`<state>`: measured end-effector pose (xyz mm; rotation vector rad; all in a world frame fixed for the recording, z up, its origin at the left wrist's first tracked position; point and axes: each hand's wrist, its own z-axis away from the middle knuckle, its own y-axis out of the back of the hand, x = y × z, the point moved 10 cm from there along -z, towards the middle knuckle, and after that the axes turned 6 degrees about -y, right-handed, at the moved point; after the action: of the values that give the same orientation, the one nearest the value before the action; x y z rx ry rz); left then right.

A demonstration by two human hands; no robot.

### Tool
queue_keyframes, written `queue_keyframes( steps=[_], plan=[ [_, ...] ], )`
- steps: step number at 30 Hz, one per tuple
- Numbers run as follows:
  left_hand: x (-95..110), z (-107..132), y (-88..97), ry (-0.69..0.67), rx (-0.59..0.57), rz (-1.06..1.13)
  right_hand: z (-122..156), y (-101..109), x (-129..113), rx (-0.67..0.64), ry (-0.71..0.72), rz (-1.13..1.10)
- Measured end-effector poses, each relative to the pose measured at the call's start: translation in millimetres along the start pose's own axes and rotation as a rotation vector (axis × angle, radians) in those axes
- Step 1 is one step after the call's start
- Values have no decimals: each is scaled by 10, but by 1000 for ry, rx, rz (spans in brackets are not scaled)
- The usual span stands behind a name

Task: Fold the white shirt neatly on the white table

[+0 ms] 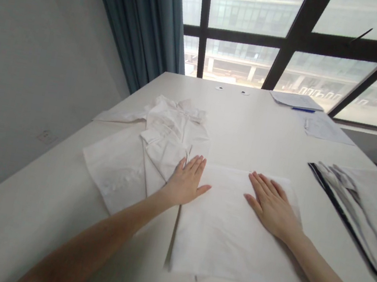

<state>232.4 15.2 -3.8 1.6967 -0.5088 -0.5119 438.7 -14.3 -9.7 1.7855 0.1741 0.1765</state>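
Observation:
A folded white cloth (227,230) lies flat on the white table (32,220) in front of me. My left hand (187,179) rests palm down on its upper left corner, fingers stretched out together. My right hand (270,201) lies flat on the upper right part of the same cloth, fingers extended. Neither hand grips anything. Left of the folded cloth lies a loose white shirt (158,145), partly crumpled, its edge touching my left hand.
A stack of folded grey garments (369,212) sits at the right table edge. Papers (310,114) and a blue pen (303,110) lie at the far right. A blue curtain (144,16) and large windows stand behind the table.

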Motion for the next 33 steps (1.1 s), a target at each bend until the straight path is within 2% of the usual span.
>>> queue_keyframes(
  steps=[4,8,10,14,19,24,27,30,33],
  plan=[
    [-111,69,-31,15,-15,29,23,51,368,56,-179,44],
    [-158,87,-54,12,28,125,42,-121,759,-32,-321,-29],
    [-203,87,-46,32,71,197,39,-182,891,-29,-371,-113],
    [-316,72,14,76,178,337,17,-149,990,47,-384,-372],
    [-427,46,129,89,288,516,48,72,1077,136,-475,-656],
    [-536,59,181,110,355,882,77,226,1165,182,-609,-870],
    [-588,42,77,158,278,1107,77,151,1138,41,-676,-1017],
    [-531,9,-58,145,81,1280,102,47,1024,-165,-705,-1074],
    [-482,8,-94,111,-63,1327,87,104,930,-184,-633,-1039]
  ],
)
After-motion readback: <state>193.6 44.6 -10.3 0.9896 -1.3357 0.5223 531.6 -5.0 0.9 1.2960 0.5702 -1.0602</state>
